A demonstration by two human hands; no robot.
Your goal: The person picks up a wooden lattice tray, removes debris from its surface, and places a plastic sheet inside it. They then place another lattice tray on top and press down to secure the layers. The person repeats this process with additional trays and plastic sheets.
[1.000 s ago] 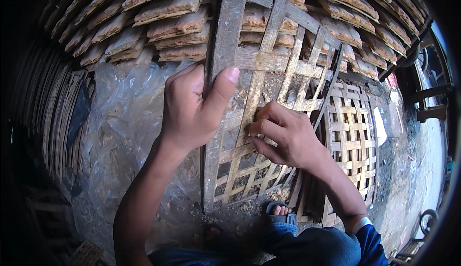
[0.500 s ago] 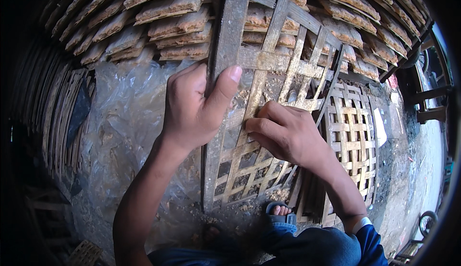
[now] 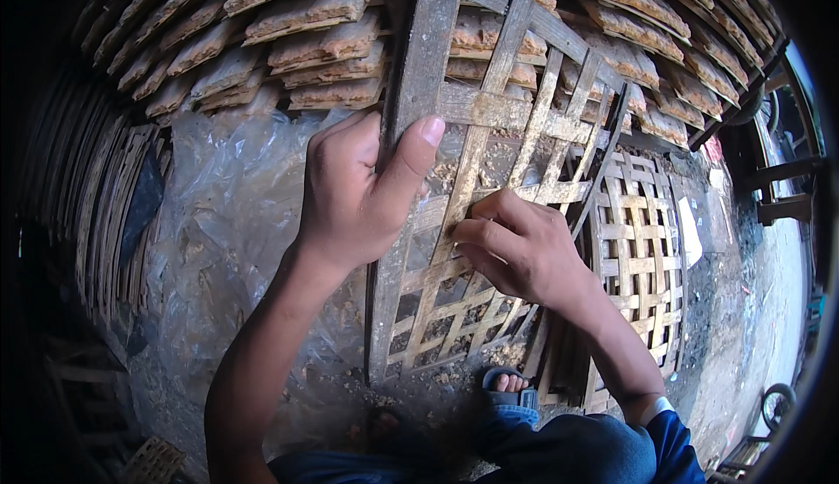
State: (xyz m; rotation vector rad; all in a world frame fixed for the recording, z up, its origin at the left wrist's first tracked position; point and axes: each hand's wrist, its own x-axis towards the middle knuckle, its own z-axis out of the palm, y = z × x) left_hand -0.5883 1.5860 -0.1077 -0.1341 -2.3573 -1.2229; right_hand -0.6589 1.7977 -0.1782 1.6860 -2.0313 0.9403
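A woven bamboo drying rack [image 3: 502, 110] with a weathered wooden frame stands tilted up in front of me. My left hand [image 3: 354, 191] is closed round its left frame bar, the thumb lying over the near face. Against the slats in the middle of the weave, my right hand [image 3: 533, 248] is closed, its fingers curled and pressed together at a long slat. What those fingers pinch, if anything, is hidden. Pale crusty residue clings to some of the slats.
Several racks carrying thick, pale-crusted slabs [image 3: 319, 43] are stacked at the back. Crumpled clear plastic sheeting [image 3: 227, 222] covers the floor at left, beside upright stacked racks [image 3: 109, 213]. Another woven rack [image 3: 642, 261] leans at right. My sandalled foot [image 3: 511, 386] is below.
The rack has tilted very slightly, its top edge shifting right. My right hand has moved a little to the right and down along the slats. The left hand keeps its grip.
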